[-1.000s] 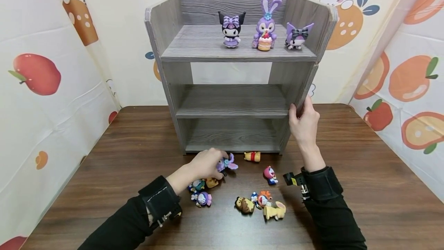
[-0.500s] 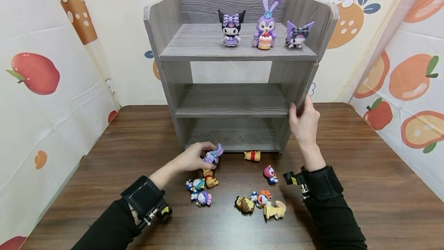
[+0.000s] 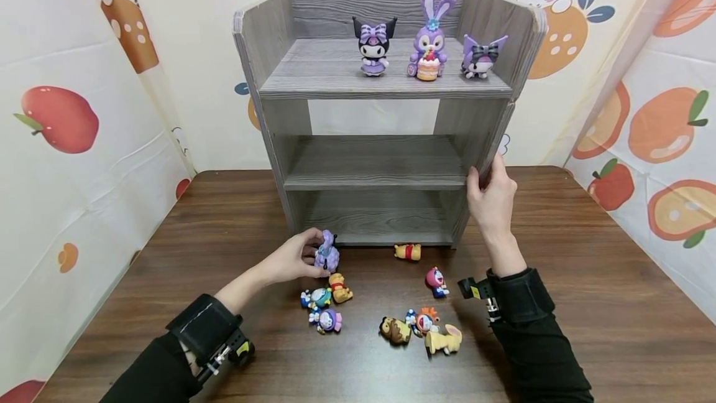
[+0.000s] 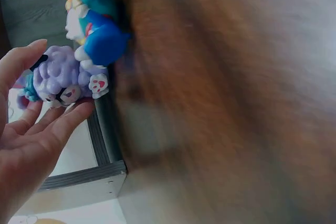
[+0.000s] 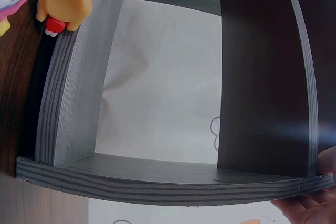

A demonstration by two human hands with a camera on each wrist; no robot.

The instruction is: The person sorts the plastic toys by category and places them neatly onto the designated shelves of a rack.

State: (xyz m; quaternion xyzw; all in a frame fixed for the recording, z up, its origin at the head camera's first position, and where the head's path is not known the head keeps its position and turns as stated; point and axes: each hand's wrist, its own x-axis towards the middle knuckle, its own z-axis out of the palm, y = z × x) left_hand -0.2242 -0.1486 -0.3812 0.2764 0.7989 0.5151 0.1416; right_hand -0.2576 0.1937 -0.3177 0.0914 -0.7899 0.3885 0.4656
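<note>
My left hand (image 3: 293, 258) holds a purple rabbit figurine (image 3: 327, 255) between thumb and fingers, just in front of the shelf's lower left. In the left wrist view the figurine (image 4: 60, 74) shows bumpy lavender fur, a blue bow and a pink-padded paw. My right hand (image 3: 493, 198) grips the right side panel of the grey wooden shelf (image 3: 375, 182) near its middle board. The right wrist view catches only part of that hand (image 5: 310, 205) at the panel's edge. On the top board stand a black-eared figurine (image 3: 373, 48), a purple bunny with a cake (image 3: 427, 48) and a purple-eared figurine (image 3: 479, 58).
Below my left hand lie a honey-coloured bear (image 3: 339, 288), a teal figurine (image 3: 317, 297) and a purple one (image 3: 327, 320). A red-shirted bear (image 3: 408, 252), a pink-hooded figurine (image 3: 436, 282), a brown-and-yellow one (image 3: 394, 331), an orange-haired one (image 3: 426, 321) and a cream one (image 3: 444, 341) lie rightward on the table (image 3: 224, 235).
My left hand has lifted the purple rabbit figurine and moved left with it, turning it more upright and uncovering the honey-coloured bear. My right hand keeps its grip on the shelf panel.
</note>
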